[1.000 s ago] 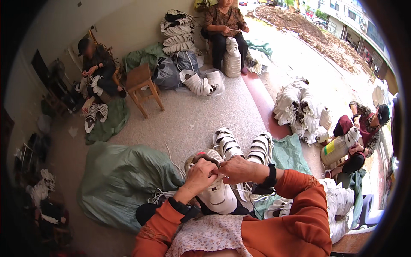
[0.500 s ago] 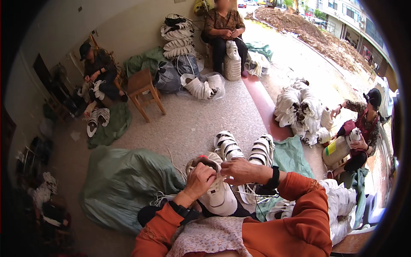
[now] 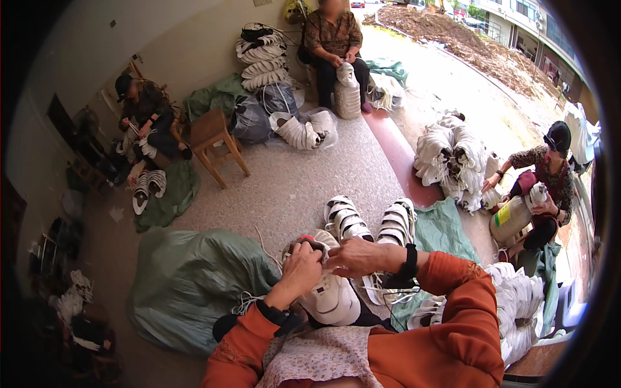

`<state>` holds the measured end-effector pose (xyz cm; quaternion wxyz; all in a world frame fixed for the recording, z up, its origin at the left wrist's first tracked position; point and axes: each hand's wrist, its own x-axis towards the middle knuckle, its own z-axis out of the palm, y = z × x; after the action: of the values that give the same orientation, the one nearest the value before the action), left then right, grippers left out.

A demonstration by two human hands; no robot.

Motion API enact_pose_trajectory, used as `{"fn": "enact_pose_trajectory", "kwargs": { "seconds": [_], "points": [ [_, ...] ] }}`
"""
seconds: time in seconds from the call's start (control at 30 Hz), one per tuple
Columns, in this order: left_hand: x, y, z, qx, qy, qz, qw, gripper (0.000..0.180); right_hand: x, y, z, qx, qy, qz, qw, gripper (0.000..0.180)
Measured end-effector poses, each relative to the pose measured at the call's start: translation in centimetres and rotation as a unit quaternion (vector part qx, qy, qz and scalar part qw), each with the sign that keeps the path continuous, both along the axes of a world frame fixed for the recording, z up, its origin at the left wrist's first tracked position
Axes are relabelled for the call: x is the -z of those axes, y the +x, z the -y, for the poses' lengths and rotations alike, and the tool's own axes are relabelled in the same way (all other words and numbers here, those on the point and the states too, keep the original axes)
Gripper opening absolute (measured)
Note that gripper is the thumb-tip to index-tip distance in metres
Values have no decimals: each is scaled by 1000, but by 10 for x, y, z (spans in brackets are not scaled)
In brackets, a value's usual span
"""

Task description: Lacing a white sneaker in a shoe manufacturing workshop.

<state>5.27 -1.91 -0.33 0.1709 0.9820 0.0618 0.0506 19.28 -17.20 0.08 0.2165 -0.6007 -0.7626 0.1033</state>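
Note:
A white shoe (image 3: pixel 331 302) stands in front of my body, its toe towards me and its dark collar with a red patch facing away. My left hand (image 3: pixel 301 266) is closed on the shoe's edge near its opening. Right beside it, my right hand (image 3: pixel 354 256) has its fingers pinched together over the shoe's lacing area. What the right fingertips hold is too small and covered to make out. Just beyond stand two rows of nested white shoe uppers (image 3: pixel 348 220) with dark insides.
A green sack (image 3: pixel 194 284) bulges at my left. Green sheeting (image 3: pixel 446 233) and stacked white uppers (image 3: pixel 517 297) lie at my right. A wooden stool (image 3: pixel 217 145) stands ahead. Three people sit working: far left, far middle and right. A shoe heap (image 3: pixel 453 155) sits near the right person.
My right hand has moved slightly left, closer to my left hand, and a pale strip between them no longer shows. The person at right has lowered an outstretched arm.

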Motion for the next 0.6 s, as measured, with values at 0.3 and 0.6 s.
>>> {"fn": "enact_pose_trajectory", "kwargs": {
  "seconds": [0.3,0.6],
  "points": [
    [13,27,-26,22,-34,-190,981,32,-3,5,0,52,-3,-24,998,21],
    [18,29,-38,196,5,-162,967,31,-5,-1,-6,169,-175,35,969,70]
  ]
}}
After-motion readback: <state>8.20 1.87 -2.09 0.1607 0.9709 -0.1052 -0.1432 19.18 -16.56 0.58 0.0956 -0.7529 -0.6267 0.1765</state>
